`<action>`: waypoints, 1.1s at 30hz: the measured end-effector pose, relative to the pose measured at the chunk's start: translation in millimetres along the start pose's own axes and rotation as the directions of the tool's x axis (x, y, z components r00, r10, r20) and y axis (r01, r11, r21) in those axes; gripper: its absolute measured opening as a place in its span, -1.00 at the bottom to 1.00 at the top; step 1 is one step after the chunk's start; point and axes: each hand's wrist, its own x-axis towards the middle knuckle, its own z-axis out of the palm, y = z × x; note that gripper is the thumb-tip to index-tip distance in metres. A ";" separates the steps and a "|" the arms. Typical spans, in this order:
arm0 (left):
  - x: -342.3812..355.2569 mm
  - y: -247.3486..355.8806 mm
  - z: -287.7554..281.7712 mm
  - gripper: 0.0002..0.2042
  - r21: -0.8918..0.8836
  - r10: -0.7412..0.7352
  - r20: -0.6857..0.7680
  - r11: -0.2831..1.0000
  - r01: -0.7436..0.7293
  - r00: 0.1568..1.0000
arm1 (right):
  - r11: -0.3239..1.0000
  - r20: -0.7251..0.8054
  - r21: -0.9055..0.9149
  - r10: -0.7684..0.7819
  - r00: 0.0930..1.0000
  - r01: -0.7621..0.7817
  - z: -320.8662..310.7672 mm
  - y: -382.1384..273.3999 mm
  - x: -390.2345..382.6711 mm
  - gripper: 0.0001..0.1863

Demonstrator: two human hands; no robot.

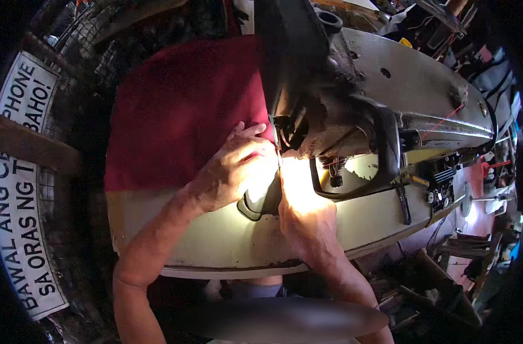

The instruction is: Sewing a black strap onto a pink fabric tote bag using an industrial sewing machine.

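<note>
A dark red cloth [187, 114] is spread over the left of a pale work table [215, 246], its right edge running beneath a sewing machine [353, 74]. Beside the machine's needle area, my left hand [232, 166] rests on that edge, fingers bent and closed on the cloth. Close by on the right, my right hand [310, 223] is closed, its fingers held together just below the needle area. Strong lamp glare washes out its fingertips, so what they grip cannot be made out. The needle tip is lost in shadow and glare.
A black curved frame [387, 137] stands right of my right hand. Farther right, a dark slim tool [404, 205] and small dark parts [442, 198] lie on the table. White signs [26, 229] and a wooden beam [32, 143] flank the left.
</note>
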 end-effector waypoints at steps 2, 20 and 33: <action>0.6 -1.6 -3.2 -0.72 0.011 0.001 0.009 1.000 -0.001 1.000 | 1.000 0.014 -0.014 -0.021 1.000 0.021 -0.7 1.8 0.5 -0.95; 3.8 -3.8 -1.9 -0.69 0.148 0.087 0.108 0.984 -0.102 0.990 | 0.579 -0.409 -0.807 -0.406 0.817 -0.116 -389.6 380.3 26.5 -0.57; 4.1 -5.3 0.7 -0.66 0.166 0.095 0.051 0.981 -0.103 0.994 | 0.751 -0.676 -0.508 -0.045 0.735 -0.421 -408.8 493.4 -74.3 -0.53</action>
